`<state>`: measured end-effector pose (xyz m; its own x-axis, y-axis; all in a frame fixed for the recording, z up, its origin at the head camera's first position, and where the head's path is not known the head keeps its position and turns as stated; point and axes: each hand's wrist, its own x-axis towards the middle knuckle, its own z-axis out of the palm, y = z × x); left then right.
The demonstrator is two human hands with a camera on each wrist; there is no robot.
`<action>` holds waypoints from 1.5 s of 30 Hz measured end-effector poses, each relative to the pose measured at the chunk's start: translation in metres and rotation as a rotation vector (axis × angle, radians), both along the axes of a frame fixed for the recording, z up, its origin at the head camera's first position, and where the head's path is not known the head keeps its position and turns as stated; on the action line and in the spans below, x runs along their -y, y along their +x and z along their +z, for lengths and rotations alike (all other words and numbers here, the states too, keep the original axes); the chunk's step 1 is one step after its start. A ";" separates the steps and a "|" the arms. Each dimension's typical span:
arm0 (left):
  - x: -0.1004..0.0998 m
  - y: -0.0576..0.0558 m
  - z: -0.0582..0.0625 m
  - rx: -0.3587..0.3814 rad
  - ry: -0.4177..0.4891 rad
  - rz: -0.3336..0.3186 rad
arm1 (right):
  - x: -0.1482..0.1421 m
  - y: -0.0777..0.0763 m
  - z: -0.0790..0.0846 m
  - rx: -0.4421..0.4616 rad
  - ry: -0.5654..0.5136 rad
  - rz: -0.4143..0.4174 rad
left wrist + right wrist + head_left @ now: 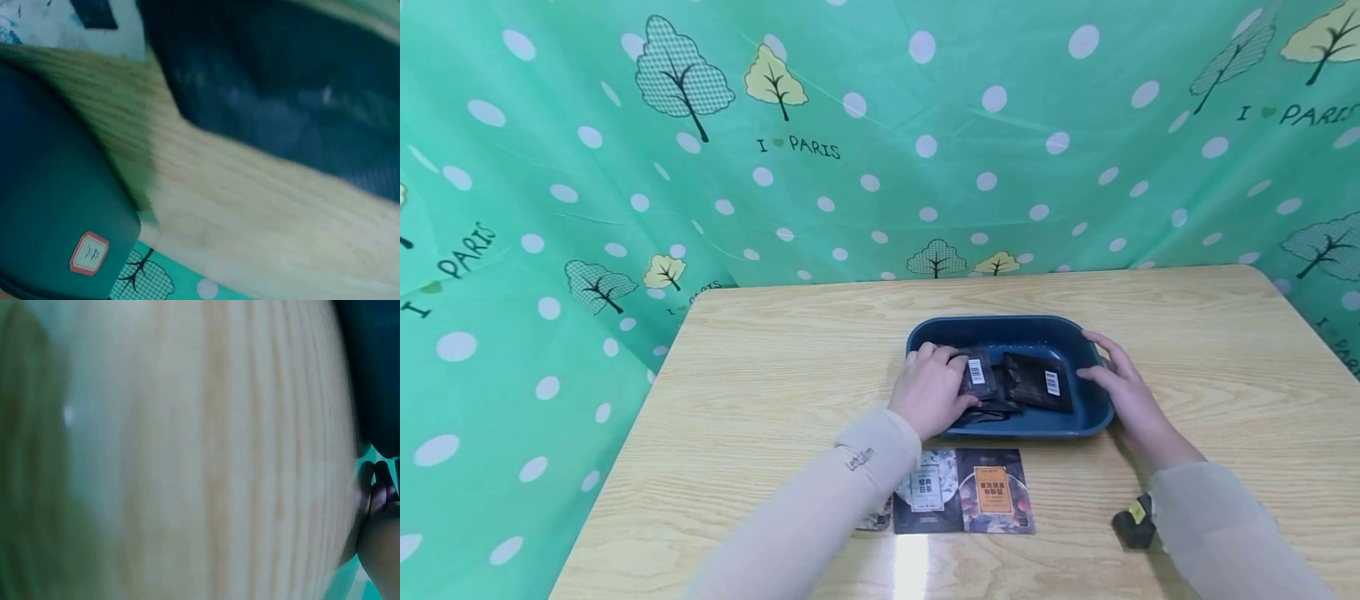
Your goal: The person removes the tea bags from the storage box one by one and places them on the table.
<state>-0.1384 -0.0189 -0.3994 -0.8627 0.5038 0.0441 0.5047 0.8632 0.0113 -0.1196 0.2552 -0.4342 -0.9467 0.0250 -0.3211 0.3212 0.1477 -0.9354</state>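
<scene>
A dark blue plastic bin (1011, 427) stands on the table with several black packets inside. My left hand (928, 392) reaches over its left end and grips a black packet (976, 372) with a white barcode label, fingers at the far side and thumb at the near side. Another black packet (1036, 382) lies to the right of it in the bin. At the right end, my right hand (1127, 396) holds the bin's rim, its thumb over the inner side. In the left wrist view the bin's outer wall (69, 187) bears a small red-edged sticker (89, 253).
Two printed packets, one bluish-white (927, 492) and one orange-labelled (996, 492), lie side by side in front of the bin. Part of another printed packet (876, 518) shows beside the left sleeve. A small black object (1133, 525) sits by the right forearm. A patterned green curtain (880, 150) hangs behind.
</scene>
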 end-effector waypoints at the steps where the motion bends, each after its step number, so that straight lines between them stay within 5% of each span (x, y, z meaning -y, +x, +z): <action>1: 0.000 0.000 0.000 0.001 0.004 0.005 | 0.000 0.000 0.000 -0.001 -0.001 0.000; 20: -0.003 0.000 -0.003 0.042 -0.004 0.065 | -0.001 0.001 0.001 -0.006 -0.021 0.006; 45: 0.000 0.000 -0.005 0.054 0.022 0.052 | -0.001 0.001 0.003 0.011 -0.024 0.010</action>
<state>-0.1380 -0.0186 -0.4047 -0.8889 0.4580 0.0075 0.4577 0.8873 0.0565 -0.1182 0.2563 -0.4316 -0.9434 0.0074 -0.3314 0.3296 0.1282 -0.9354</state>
